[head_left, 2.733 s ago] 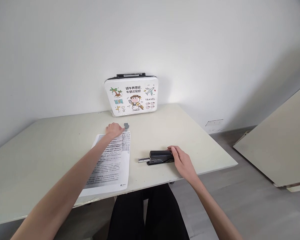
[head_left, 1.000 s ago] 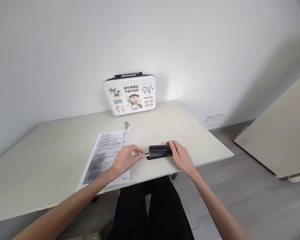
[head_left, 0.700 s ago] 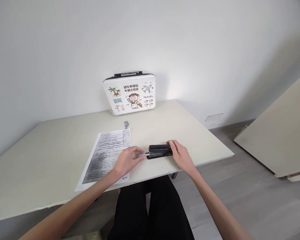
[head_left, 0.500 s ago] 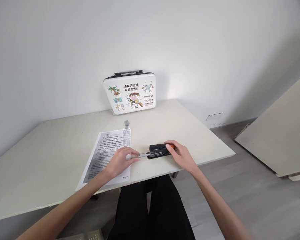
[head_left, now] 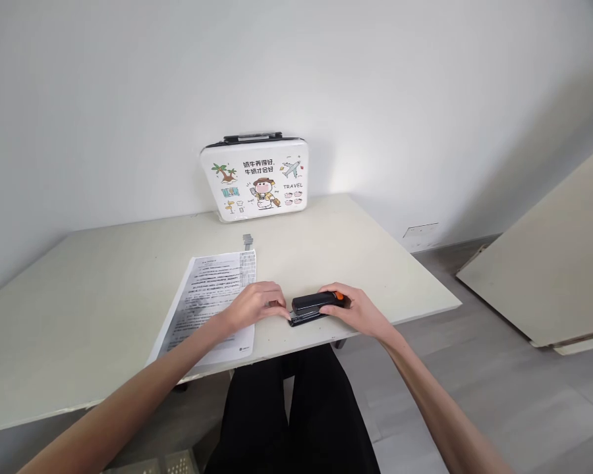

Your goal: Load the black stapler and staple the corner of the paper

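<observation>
A black stapler (head_left: 310, 303) with an orange part at its rear lies on the table near the front edge. My right hand (head_left: 356, 309) is closed round its rear end, thumb on the near side. At the stapler's front end, my left hand (head_left: 261, 302) has thumb and fingertips pressed against the metal staple tray, which is mostly inside the body. My left wrist is over a printed sheet of paper (head_left: 212, 283). Beyond the sheet's top right corner lie small grey strips of staples (head_left: 248, 241).
A white cartoon-printed case (head_left: 257, 197) with a black handle stands against the wall (head_left: 128, 99) at the back of the table (head_left: 103, 283). To the right, a pale panel (head_left: 538, 263) stands at a slant above the grey floor (head_left: 449, 375).
My left hand has moved right, sliding the metal tray into the stapler. My right hand keeps its hold on the rear, its thumb now lower on the side.
</observation>
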{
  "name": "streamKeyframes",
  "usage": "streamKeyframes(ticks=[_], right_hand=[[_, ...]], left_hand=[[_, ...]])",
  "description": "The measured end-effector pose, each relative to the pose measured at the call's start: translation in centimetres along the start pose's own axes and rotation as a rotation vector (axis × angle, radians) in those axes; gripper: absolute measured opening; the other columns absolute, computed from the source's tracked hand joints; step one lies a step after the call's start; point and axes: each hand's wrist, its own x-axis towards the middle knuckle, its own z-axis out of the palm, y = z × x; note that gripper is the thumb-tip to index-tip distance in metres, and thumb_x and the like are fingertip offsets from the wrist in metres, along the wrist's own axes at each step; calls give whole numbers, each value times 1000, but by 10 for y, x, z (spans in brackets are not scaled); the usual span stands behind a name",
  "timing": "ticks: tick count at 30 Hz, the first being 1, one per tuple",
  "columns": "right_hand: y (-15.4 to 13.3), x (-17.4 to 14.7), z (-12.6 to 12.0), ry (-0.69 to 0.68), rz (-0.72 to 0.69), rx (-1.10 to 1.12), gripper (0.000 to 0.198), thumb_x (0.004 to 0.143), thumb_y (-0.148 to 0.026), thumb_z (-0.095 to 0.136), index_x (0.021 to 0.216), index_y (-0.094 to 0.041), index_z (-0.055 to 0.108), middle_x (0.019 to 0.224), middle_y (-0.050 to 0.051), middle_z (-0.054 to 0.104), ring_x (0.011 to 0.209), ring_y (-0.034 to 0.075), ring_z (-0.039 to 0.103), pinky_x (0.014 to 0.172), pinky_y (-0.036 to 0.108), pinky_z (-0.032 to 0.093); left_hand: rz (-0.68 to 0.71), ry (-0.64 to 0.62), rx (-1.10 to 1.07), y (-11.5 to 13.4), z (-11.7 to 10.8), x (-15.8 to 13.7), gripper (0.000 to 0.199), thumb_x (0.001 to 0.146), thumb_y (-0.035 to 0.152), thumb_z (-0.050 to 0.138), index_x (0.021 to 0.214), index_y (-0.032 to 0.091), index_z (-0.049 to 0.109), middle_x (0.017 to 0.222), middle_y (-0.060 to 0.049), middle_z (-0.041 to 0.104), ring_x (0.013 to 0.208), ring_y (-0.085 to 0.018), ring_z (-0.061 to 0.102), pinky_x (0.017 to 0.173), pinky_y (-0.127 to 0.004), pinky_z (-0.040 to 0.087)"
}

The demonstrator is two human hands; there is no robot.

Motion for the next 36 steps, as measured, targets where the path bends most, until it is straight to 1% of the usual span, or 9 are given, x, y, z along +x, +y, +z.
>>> streamKeyframes(ticks=[5, 10, 18, 21, 24, 27, 30, 34, 36], right_hand=[[4, 0, 0, -6, -16, -8, 33, 91, -54, 72, 110, -27, 71, 110, 3, 74, 102, 24, 65, 86, 34, 52], [4, -1, 1, -1, 0, -25, 33, 90, -53, 73, 111, -27, 72, 111, 3, 75, 101, 23, 66, 87, 34, 52], [6, -4, 5, 39, 22, -52, 36, 89, -53, 74, 114, -28, 72, 115, 3, 76, 108, 25, 68, 97, 37, 53], [9, -4, 6, 49, 37, -58, 36, 89, -55, 74, 114, -29, 73, 117, 3, 76, 109, 26, 68, 97, 38, 54], [10, -5, 6, 44, 54, -60, 37, 89, -56, 73, 114, -30, 73, 116, 3, 76, 107, 26, 69, 94, 39, 55], [8, -6, 6, 46, 61, -61, 37, 89, -57, 73, 115, -30, 73, 115, 3, 76, 106, 26, 69, 94, 38, 55], [6, -6, 7, 50, 63, -60, 35, 90, -56, 72, 113, -30, 73, 115, 3, 76, 105, 25, 68, 93, 38, 55], [5, -6, 8, 47, 59, -74, 33, 91, -55, 71, 112, -30, 72, 114, 3, 76, 103, 25, 68, 92, 37, 54], [5, -6, 8, 51, 54, -75, 33, 90, -54, 71, 112, -29, 72, 114, 3, 76, 105, 25, 68, 92, 37, 55]], left_hand=[[102, -5, 140, -12, 7, 8, 46, 101, 60, 59, 83, 19, 72, 79, -4, 69, 72, -17, 64, 65, -28, 42], [102, 26, 235, -14, 11, 5, 48, 101, 62, 57, 82, 20, 72, 78, -3, 70, 72, -17, 64, 66, -29, 40], [33, 44, 307, 7, 6, -2, 46, 103, 60, 55, 88, 20, 71, 83, -4, 72, 78, -20, 66, 71, -33, 46], [-59, 48, 365, 22, -12, -30, 38, 107, 54, 53, 105, 20, 71, 101, -7, 74, 95, -24, 68, 86, -39, 51], [-171, 32, 395, 35, -33, -80, 36, 108, 51, 53, 128, 24, 66, 127, -9, 70, 122, -28, 63, 107, -47, 48], [-259, -90, 445, 46, -44, -134, 71, 100, 63, 60, 160, 30, 41, 162, -10, 49, 152, -36, 41, 121, -55, 39], [-288, -169, 514, 59, -35, -169, 98, 95, 71, 62, 171, 32, 14, 173, -9, 30, 159, -40, 26, 125, -60, 33], [-299, -114, 561, 79, -10, -175, 65, 112, 37, 43, 171, 36, 14, 174, 0, 27, 161, -33, 25, 128, -55, 32], [-298, -86, 539, 90, 0, -166, 63, 113, 25, 36, 170, 37, 14, 173, 2, 30, 161, -30, 27, 127, -52, 34]])
